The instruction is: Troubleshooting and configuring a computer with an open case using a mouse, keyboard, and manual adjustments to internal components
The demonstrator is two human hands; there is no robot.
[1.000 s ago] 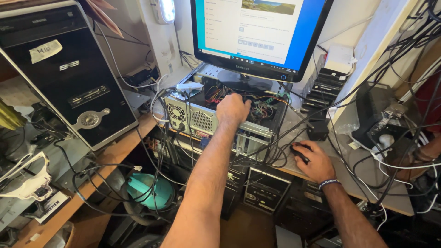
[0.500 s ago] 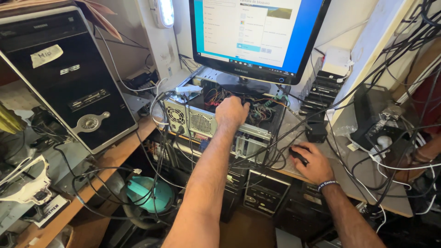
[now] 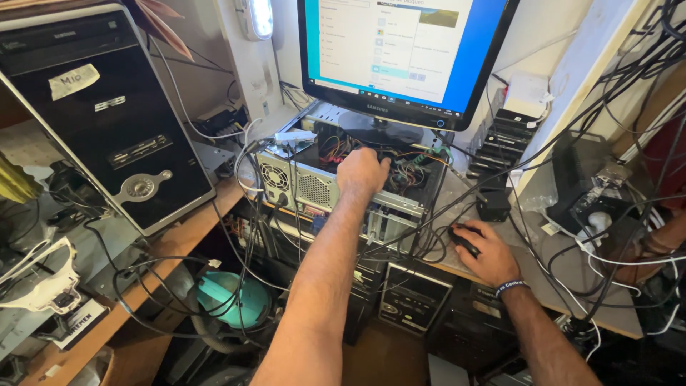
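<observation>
Left hand (image 3: 361, 174) reaches into the open computer case (image 3: 336, 187) at centre, fingers curled down among the coloured wires (image 3: 407, 174) inside; whether it grips anything there cannot be told, since the fingertips are hidden. The case lies on its side on the bench, directly below the lit monitor (image 3: 400, 53), whose stand rests on top of it. Right hand (image 3: 488, 251) lies closed over a black mouse (image 3: 463, 239) on the desk surface (image 3: 557, 282) to the right of the case, near edge. A black tower (image 3: 107, 121) stands tilted at far left. A teal round object (image 3: 229, 299) sits low, under the bench, amid loose cables.
</observation>
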